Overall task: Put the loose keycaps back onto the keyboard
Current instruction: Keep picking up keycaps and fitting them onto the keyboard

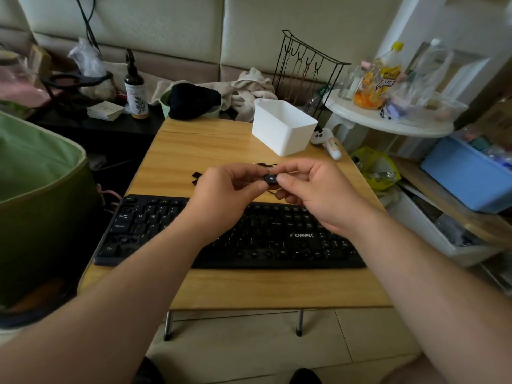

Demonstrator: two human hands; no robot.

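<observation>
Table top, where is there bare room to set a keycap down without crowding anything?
Bare wood lies on the table left of the white bin, behind the loose keycaps, and along the near edge in front of the keyboard. It is crowded behind the keyboard, where both hands, left hand and right hand, hold a keycap.

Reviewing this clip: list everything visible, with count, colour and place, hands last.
keyboard: one, black, near half of table
held keycap: one, black, pinched between both hands above keyboard
loose keycaps: two visible, black, on table beyond keyboard, left of hands
table: one, light wood
bin: one, white, table's far right
spray bottle: one, dark with white label, behind table, left
round side table: one, white, right
drink bottle: one, yellow-orange, on round side table
crate: one, blue, far right
left hand: one, pinching held keycap
right hand: one, pinching held keycap
</observation>
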